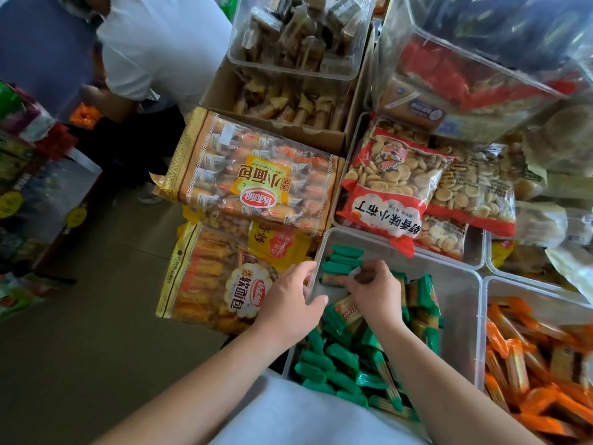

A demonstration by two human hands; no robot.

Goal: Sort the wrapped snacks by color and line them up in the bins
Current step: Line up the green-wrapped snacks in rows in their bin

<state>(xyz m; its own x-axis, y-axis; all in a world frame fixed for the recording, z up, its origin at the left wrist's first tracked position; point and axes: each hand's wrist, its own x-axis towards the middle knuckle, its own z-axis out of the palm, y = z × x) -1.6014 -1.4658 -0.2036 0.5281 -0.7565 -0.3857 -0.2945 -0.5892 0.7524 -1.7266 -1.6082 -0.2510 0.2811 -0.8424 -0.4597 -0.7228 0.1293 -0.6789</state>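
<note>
A clear plastic bin [462, 303] in front of me holds several green-wrapped snacks [340, 358], heaped at the near end. A short row of green snacks [345, 260] lies lined up at the bin's far left corner. My right hand [373, 292] pinches one green-ended snack [330, 279] at the near end of that row. My left hand [288, 303] grips the bin's left rim, thumb inside. To the right, a second clear bin [487, 285] holds several orange-wrapped snacks [529, 358].
Large yellow bread bags [253, 178] lie left of the bins, and red biscuit bags [394, 187] sit just behind them. Boxes and tubs of other snacks are stacked further back. A person in a white shirt [160, 49] stands at the upper left by a shelf of bags.
</note>
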